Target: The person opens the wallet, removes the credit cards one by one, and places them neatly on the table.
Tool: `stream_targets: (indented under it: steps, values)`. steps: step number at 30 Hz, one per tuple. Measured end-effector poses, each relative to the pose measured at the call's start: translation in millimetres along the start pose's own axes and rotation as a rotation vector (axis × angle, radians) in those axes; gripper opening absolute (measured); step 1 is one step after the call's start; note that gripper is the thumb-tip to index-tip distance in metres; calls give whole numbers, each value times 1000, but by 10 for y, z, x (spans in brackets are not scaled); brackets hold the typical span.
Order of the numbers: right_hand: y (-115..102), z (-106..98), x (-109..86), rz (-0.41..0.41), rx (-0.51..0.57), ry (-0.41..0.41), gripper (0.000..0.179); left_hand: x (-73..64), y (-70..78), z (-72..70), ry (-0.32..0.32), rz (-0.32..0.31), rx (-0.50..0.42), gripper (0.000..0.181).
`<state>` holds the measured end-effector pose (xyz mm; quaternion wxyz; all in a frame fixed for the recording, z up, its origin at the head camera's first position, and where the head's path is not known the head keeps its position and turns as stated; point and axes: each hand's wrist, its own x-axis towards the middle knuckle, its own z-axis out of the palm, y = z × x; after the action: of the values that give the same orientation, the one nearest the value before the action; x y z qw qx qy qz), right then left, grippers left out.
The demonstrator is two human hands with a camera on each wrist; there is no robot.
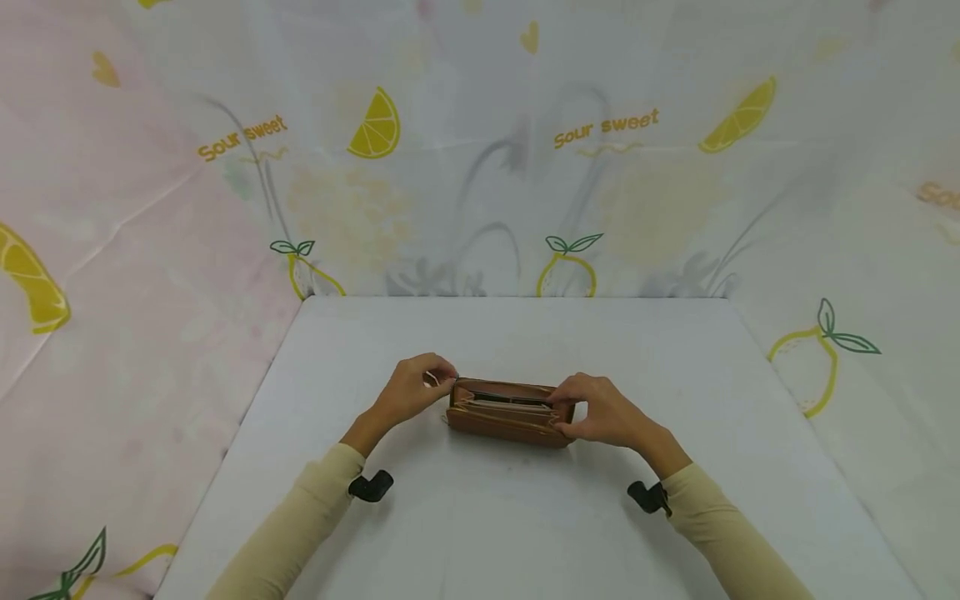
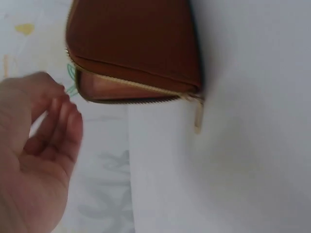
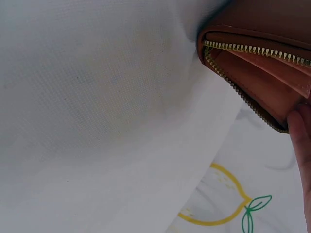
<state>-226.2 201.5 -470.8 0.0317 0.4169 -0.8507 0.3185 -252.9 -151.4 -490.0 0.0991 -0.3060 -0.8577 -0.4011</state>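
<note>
A brown zip-around wallet (image 1: 510,429) stands on the white table with its mouth unzipped and facing up. Inside, dividers and pale and dark slots show. My left hand (image 1: 416,387) is at the wallet's back left corner, fingers bent loosely. In the left wrist view that hand (image 2: 43,150) has nothing between its fingers, its fingertips beside the corner. The gold zipper pull (image 2: 198,116) hangs at the end of the zipper. My right hand (image 1: 603,412) grips the right end, thumb at the front edge and fingers inside the mouth. Gold zipper teeth (image 3: 252,49) line the parted edges.
The white table (image 1: 510,533) reaches back to a hanging cloth (image 1: 465,192) printed with lemons and lettering, which also covers both sides. Black wrist mounts (image 1: 371,486) are strapped at the cuffs of the beige sleeves (image 1: 288,525).
</note>
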Motion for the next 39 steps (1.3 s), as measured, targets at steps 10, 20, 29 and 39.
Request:
stream_targets:
  steps: [10, 20, 29, 39]
  values:
    - [-3, 8, 11, -11, -3, -2, 33, 93, 35, 16, -237, 197, -169, 36]
    - [21, -26, 34, 69, -42, -19, 52, 41, 33, 26, -305, 188, 5, 77]
    - [-78, 34, 79, 139, -61, -73, 64, -56, -9, 116, -301, 200, 63, 100]
    - [-103, 101, 154, 69, -104, -38, 40, -80, -1, 122, -301, 178, 60, 96]
